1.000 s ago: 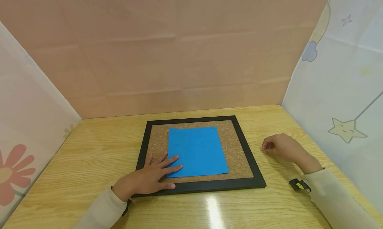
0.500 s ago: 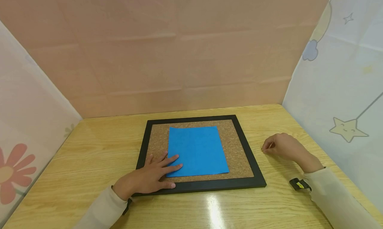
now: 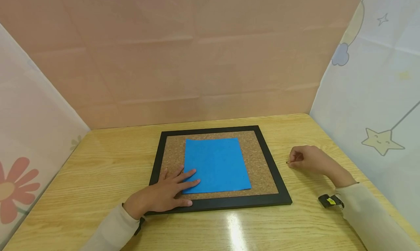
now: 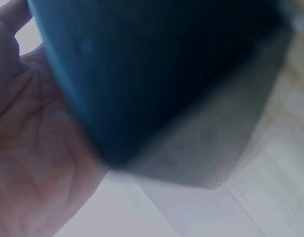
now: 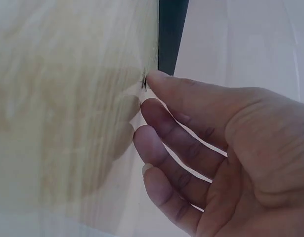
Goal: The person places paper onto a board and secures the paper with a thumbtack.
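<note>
A black-framed cork board (image 3: 262,167) lies flat on the table with a blue sheet (image 3: 214,165) on its cork. My left hand (image 3: 164,194) rests spread on the board's near left corner, two fingertips over the sheet's edge and the thumb on the frame. Right of the board, my right hand (image 3: 310,159) is low at the table, its fingers curled. A tiny dark thing (image 5: 145,80) sits at the right thumb's tip, pinched there; its kind is too small to tell. In the left wrist view, the dark frame's underside (image 4: 156,74) hides most of the left fingers.
The pale wooden table (image 3: 98,171) reaches around the board on all sides. A plain peach cloth (image 3: 197,61) stands along the back, with printed white cloths (image 3: 377,98) at the sides.
My right hand has shifted slightly right, and the tiny dark thing now shows at its fingertips. The left hand, the sheet and the board have stayed in place.
</note>
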Action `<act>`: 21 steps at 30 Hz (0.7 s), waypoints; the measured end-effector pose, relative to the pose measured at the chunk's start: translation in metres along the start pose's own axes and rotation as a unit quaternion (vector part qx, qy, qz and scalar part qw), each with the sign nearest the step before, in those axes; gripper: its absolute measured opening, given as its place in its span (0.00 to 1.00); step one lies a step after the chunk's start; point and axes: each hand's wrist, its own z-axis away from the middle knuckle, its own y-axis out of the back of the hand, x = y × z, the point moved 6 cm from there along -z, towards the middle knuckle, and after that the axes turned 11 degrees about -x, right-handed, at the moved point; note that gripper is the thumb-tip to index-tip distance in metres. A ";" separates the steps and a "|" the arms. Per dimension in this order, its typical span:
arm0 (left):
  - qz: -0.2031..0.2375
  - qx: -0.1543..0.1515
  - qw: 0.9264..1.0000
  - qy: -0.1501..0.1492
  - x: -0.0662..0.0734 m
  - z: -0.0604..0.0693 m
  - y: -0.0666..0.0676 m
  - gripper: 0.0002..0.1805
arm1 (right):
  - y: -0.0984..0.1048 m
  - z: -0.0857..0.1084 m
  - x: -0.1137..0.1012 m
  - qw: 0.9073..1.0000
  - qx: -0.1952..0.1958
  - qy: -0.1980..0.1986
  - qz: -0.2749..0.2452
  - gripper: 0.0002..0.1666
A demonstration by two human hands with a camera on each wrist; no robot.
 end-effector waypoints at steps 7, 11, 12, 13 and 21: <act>0.000 0.000 1.000 -0.002 0.000 0.000 -0.001 0.37 | -0.008 -0.005 0.017 0.995 -0.029 0.005 -0.092 0.06; 0.000 -0.001 1.000 0.000 0.000 -0.001 -0.001 0.37 | -0.009 -0.005 0.026 0.989 -0.031 0.016 -0.146 0.08; 0.000 -0.001 1.000 0.000 0.000 -0.001 -0.002 0.37 | -0.010 -0.005 0.028 0.987 -0.032 0.017 -0.157 0.09; 0.000 -0.001 1.000 0.000 0.000 -0.001 -0.002 0.37 | -0.010 -0.005 0.030 0.985 -0.033 0.017 -0.169 0.10; 0.000 -0.002 1.000 0.001 0.000 -0.001 -0.001 0.37 | -0.014 -0.006 0.032 0.979 -0.034 0.014 -0.201 0.14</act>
